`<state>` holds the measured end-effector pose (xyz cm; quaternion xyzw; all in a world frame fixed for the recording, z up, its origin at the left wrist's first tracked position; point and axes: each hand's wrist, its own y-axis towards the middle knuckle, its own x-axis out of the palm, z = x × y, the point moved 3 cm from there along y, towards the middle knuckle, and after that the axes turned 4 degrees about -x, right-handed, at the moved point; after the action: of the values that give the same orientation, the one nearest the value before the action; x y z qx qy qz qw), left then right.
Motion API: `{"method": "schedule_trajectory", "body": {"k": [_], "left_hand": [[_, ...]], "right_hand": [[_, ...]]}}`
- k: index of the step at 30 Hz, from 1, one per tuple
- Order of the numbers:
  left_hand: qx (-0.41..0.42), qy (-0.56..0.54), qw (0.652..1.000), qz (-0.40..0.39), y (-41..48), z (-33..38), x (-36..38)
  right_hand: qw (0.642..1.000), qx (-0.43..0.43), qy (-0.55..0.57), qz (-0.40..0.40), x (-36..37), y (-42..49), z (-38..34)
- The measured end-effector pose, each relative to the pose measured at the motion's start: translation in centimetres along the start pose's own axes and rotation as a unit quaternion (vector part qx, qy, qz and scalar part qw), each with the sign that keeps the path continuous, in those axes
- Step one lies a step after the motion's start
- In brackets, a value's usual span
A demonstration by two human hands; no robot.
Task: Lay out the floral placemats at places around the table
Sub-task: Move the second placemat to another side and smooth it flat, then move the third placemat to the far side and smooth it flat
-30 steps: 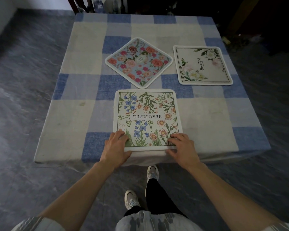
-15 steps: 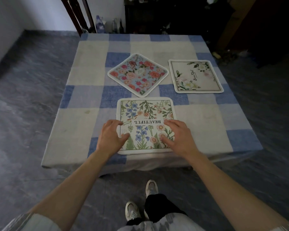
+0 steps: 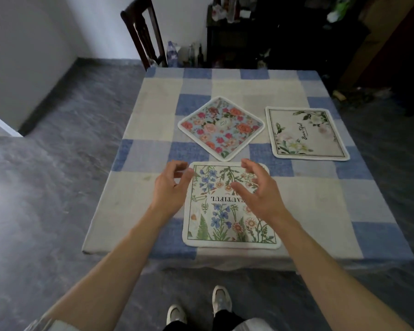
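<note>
Grey marbled floor (image 3: pixel 46 187), white walls (image 3: pixel 22 44)

Three floral placemats (image 3: pixel 221 129) on checked tablecloth (image 3: pixel 320 199)

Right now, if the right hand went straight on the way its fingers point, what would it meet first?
Probably the near corner of the rose-patterned placemat; the right hand hovers over the BEAUTIFUL placemat, height unclear.

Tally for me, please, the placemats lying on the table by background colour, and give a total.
Blue background: 1, the rose placemat, turned like a diamond.
Cream background: 2, the wildflower placemat and the white-blossom placemat.
Total: 3 placemats.
</note>
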<state>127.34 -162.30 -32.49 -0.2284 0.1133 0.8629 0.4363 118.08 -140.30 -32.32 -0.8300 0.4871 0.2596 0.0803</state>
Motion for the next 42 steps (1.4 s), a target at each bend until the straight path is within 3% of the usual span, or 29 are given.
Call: {"method": "schedule_trajectory", "body": {"k": [6, 16, 23, 34, 42], "left_hand": [[-0.071, -0.109, 0.992, -0.003, 3.7, -0.2, -4.0], [0.049, -0.084, 0.992, -0.080, 8.2, -3.6, -14.6], [0.041, -0.124, 0.983, -0.127, 9.0, -4.9, -19.4], [0.031, -0.126, 0.980, -0.151, 9.5, -6.3, -21.4], [0.057, -0.140, 0.967, -0.205, 17.2, -9.9, -26.7]], "right_hand": [[0.999, 0.021, 0.022, 0.028, 2.3, 1.6, -2.9], [0.990, 0.051, 0.039, 0.127, 13.2, 2.1, -11.3], [0.985, 0.049, 0.013, 0.164, 17.4, 1.8, -16.9], [0.982, 0.050, 0.009, 0.182, 19.6, 1.8, -18.1], [0.962, 0.110, 0.039, 0.247, 26.4, 4.7, -19.9]]}}
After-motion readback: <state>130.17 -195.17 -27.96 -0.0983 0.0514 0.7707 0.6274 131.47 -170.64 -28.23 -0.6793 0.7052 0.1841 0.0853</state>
